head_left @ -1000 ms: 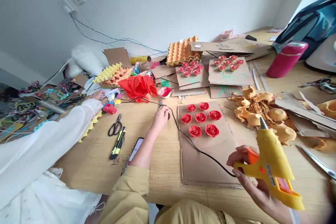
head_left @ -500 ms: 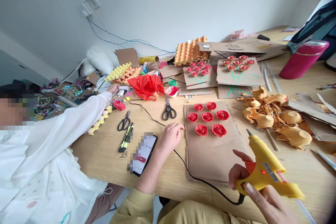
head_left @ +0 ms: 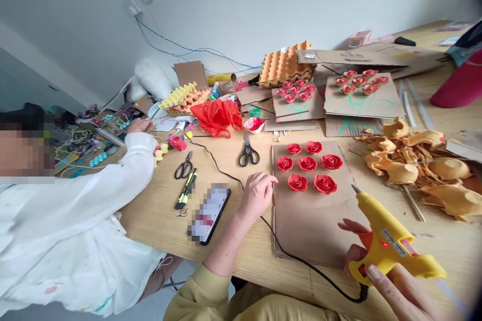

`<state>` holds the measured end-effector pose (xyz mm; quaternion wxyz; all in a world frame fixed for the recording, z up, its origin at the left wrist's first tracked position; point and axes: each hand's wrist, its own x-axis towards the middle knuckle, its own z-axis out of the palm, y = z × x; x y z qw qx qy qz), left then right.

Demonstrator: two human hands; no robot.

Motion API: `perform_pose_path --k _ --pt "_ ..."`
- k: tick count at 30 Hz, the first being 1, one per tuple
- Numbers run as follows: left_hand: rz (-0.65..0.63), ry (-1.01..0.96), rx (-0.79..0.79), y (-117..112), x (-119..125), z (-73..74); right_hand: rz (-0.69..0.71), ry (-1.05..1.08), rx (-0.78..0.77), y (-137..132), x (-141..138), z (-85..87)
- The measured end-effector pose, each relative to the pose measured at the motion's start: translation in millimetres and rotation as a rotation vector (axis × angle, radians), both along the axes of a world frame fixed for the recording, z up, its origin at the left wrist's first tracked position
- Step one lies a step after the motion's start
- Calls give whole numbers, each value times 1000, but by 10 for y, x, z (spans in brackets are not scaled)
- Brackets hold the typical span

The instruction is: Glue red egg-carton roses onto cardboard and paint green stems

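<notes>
My right hand [head_left: 387, 281] is wrapped around a yellow hot glue gun [head_left: 395, 243], its nozzle pointing up and left over the right edge of a cardboard sheet [head_left: 312, 230]. A small red light glows on the gun, and a clear glue stick [head_left: 450, 293] sticks out of its back. My left hand [head_left: 258, 193] rests by the sheet's left edge with its fingers curled in, and nothing shows in them. Several red roses [head_left: 308, 164] stand in a group on the upper part of the sheet. The gun's black cord [head_left: 301, 263] runs across the sheet's lower corner.
Left of my hand are a phone [head_left: 211, 215], a utility knife [head_left: 186, 189] and scissors [head_left: 183, 166]; black-handled scissors [head_left: 249, 154] lie farther back. Torn orange egg-carton pieces [head_left: 399, 165] are heaped right. Behind are cardboard pieces with roses [head_left: 359, 103]. A co-worker [head_left: 86, 210] sits left.
The view has shifted, moving the table things to the right in the picture. The co-worker's hand has drawn left across the clutter. My hands keep nearly the same poses, the glue gun still held.
</notes>
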<state>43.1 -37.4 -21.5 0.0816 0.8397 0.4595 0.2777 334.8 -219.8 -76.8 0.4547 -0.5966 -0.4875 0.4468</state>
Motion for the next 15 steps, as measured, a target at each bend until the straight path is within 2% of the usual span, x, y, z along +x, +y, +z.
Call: perform_pose_path --k 3,6,10,12,15 --pt "-14 -70 -18 -43 54 57 14 108 -66 -42 -110 123" --pt "-20 -188 -52 -38 144 139 11 229 -61 -22 -185 206" --pt "-3 -357 -97 62 304 233 12 222 -64 125 -139 289" --pt "6 -416 -89 112 362 221 67 196 -65 209 -103 325" --pt "41 -454 -20 135 380 120 111 196 -54 268 -83 310"
